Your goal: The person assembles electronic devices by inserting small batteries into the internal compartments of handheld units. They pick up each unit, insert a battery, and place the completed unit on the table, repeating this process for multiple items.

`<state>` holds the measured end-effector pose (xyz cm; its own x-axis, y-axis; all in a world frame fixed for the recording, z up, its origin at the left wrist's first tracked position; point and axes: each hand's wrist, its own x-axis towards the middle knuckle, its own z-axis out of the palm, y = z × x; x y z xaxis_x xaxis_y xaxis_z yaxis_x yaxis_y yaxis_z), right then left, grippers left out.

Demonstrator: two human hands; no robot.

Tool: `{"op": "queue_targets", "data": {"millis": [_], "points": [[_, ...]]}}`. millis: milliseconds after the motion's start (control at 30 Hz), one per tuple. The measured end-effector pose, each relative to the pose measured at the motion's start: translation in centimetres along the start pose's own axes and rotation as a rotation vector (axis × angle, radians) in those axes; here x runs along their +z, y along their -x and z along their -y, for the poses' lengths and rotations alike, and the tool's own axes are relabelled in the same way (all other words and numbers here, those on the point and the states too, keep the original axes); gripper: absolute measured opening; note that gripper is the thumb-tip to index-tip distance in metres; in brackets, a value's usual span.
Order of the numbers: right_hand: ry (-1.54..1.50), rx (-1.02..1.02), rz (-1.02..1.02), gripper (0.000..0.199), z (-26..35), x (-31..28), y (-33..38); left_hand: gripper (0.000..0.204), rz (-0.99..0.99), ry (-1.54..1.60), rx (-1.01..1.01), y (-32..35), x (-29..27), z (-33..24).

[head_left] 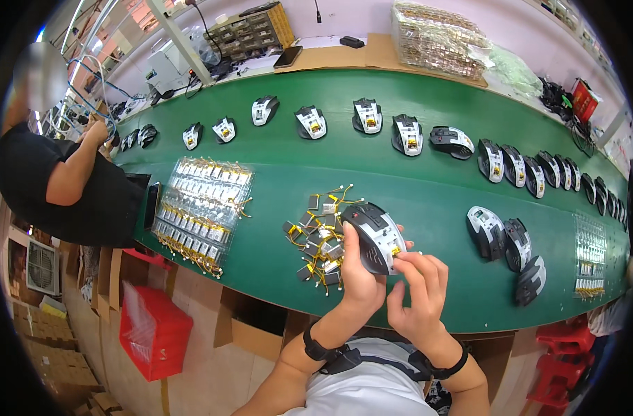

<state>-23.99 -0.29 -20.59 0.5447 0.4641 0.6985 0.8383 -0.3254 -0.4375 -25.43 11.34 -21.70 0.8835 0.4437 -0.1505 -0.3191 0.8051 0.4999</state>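
A partly assembled computer mouse [376, 240], black and white with its upper shell off, rests in my left hand [363, 277]. My left thumb lies along its near left side and other fingertips show past its far right edge. My right hand [422, 291] is at its near end, with the fingertips by an opening holding a yellow-taped part [395, 249]. The right thumb stands apart from the index finger, and I see nothing held between them. Left of the mouse lies a loose pile of small silver-grey batteries [319, 243] with yellow tape and thin wires.
Clear plastic trays of batteries [200, 208] lie at left and far right [590, 256]. Three mice [517, 244] sit right of my hands; more line the green bench [296, 166]. A red crate [153, 329] stands on the floor. Another person [67, 173] works at left.
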Motion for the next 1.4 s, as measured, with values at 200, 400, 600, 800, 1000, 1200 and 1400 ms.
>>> {"op": "queue_targets", "data": {"millis": [200,400,600,800,1000,1200,1400], "points": [[-0.062,0.193,-0.041,0.040,0.0,0.7,-0.1,0.063,0.007,0.007,-0.024,0.4,-0.3,0.5],[-0.434,0.305,0.050,0.033,-0.5,-0.9,-1.3,0.061,0.048,0.018,0.011,-0.2,-0.9,-0.6],[-0.340,0.191,0.078,0.040,-0.9,-1.2,-0.3,0.061,0.131,-0.057,-0.015,-0.4,-0.4,-1.0],[-0.323,0.260,0.124,0.045,-1.7,-3.1,0.9,0.063,0.213,-0.136,-0.128,-3.1,-1.4,-6.0],[-0.159,0.369,0.211,0.025,-4.4,-5.1,5.9,0.040,0.051,-0.740,-0.092,-15.7,-4.7,-19.3],[-0.182,0.391,0.151,0.016,-3.7,-4.3,5.4,0.044,-0.252,-1.008,0.073,-26.7,-13.2,-23.8],[-0.198,0.380,0.117,0.014,-3.9,-4.6,5.3,0.034,-0.175,-2.304,1.026,-26.8,-8.1,-21.4]]}}
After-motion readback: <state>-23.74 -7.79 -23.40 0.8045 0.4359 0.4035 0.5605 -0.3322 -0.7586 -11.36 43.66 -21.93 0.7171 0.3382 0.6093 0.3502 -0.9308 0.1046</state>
